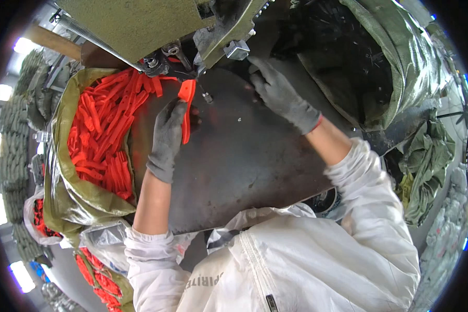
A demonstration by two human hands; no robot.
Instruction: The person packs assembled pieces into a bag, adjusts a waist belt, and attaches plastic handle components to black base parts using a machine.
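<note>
My left hand (167,127), in a grey glove with dark fingertips, is closed around a red plastic handle-like piece (187,93). The piece stands nearly upright, its top just below the tooling (172,51) of a green machine (135,23). In a similar grey glove, my right hand (282,96) reaches over the dark metal table (234,161). Its fingers are apart, the fingertips close to a small shiny metal block (237,50) on the machine, and I see nothing held. Several similar red pieces (106,114) fill an open yellow-green sack (62,171) left of my left hand.
Right of my right hand, an open green woven sack (395,57) holds dark contents (348,67) too dim to make out. A small metal fitting (208,98) hangs below the machine. Crumpled green sacking (426,166) lies at the right; more red pieces (96,281) are at lower left.
</note>
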